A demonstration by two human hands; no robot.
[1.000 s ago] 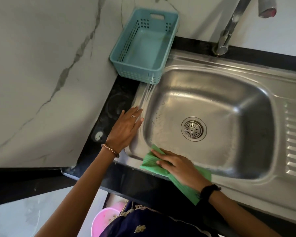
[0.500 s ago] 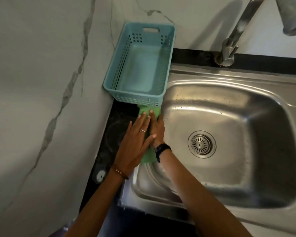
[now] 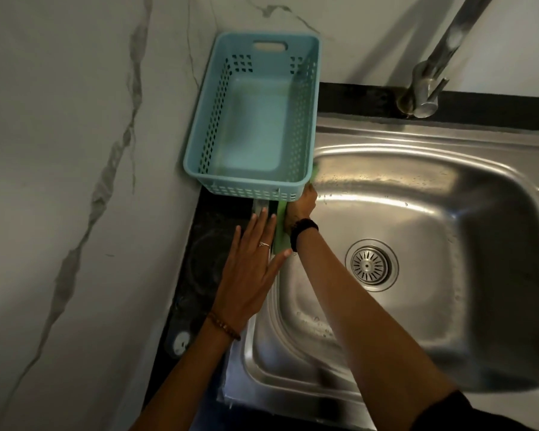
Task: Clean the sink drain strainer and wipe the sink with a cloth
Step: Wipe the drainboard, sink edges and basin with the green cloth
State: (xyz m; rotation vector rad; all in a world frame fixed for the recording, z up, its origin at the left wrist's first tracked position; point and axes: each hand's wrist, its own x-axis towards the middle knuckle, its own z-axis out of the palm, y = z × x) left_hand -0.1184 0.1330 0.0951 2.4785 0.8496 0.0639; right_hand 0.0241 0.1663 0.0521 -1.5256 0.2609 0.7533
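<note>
The steel sink [image 3: 417,188] fills the right half of the head view, with the round drain strainer [image 3: 368,264] seated in the bottom of its basin. My right hand [image 3: 302,205] presses a green cloth [image 3: 281,225] against the sink's left rim, and its fingers reach under the front corner of a basket. Most of the cloth is hidden by the hand and the basket. My left hand [image 3: 252,269] lies flat with fingers spread on the left rim, just beside the cloth.
An empty light-blue plastic basket [image 3: 199,144] stands on the black counter [image 3: 209,244] in the back left corner, overhanging the sink rim. A steel tap [image 3: 430,76] rises behind the sink. Marble wall panels close off the left and back.
My right hand has slid the cloth along the left rim, from the near left corner up to the basket. The left hand has stayed on the rim. The view has shifted closer.
</note>
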